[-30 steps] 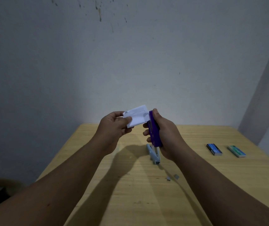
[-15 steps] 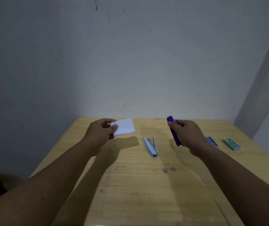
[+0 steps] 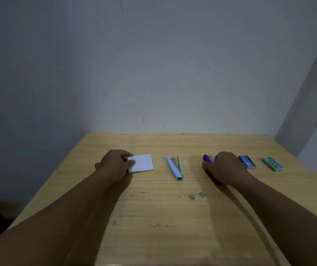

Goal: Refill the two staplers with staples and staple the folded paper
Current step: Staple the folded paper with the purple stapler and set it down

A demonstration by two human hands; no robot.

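Note:
The folded white paper [image 3: 141, 163] lies flat on the wooden table [image 3: 173, 217], left of centre. My left hand [image 3: 114, 164] pinches its left edge between thumb and fingers. A light blue stapler [image 3: 175, 168] lies in the middle of the table with its arm swung open. My right hand [image 3: 223, 167] grips the purple stapler [image 3: 207, 159], which is down on the table; most of it is hidden under the hand.
Two small staple boxes lie at the right: a blue box [image 3: 247, 162] just past my right hand and a green box [image 3: 272, 164] further right. Two loose staple strips [image 3: 197, 195] lie in front of the staplers. A wall stands behind the table.
Both hands have moved apart and down to the table. The paper went left and now lies flat; the purple stapler went right and now rests on the surface.

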